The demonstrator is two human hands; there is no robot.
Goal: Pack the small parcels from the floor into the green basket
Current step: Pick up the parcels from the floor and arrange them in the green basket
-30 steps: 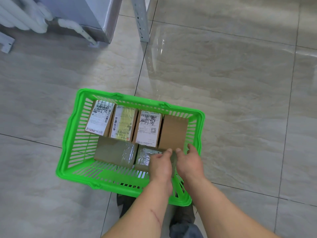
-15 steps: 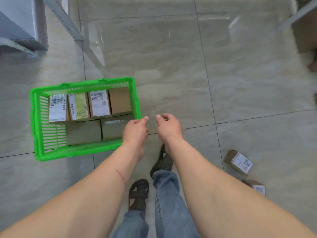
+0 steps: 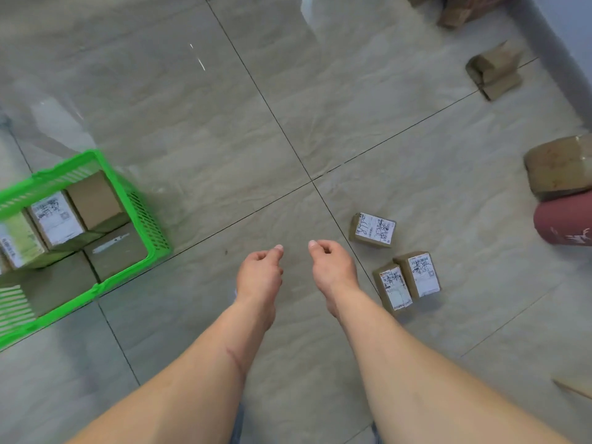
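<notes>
The green basket (image 3: 141, 203) stands on the floor at the left edge, holding several small brown parcels with white labels. Three small labelled parcels lie on the tiles to the right: one alone (image 3: 373, 230) and a touching pair, the nearer one (image 3: 392, 288) beside the other (image 3: 419, 274). My left hand (image 3: 261, 270) and my right hand (image 3: 333, 267) hover side by side over bare floor between the basket and these parcels. Both hands hold nothing, with fingers loosely curled. The right hand is a short way left of the parcels.
Larger brown packages lie at the right: one (image 3: 495, 70) near the wall, a bigger one (image 3: 559, 166) at the right edge, more at the top (image 3: 461, 9). A dark red rounded object (image 3: 565, 225) sits below the big package. The wall's base runs along the top right.
My view has swung right, away from the basket, which now sits at the left edge. Both hands left the basket empty and moved right toward the parcels on the floor.
</notes>
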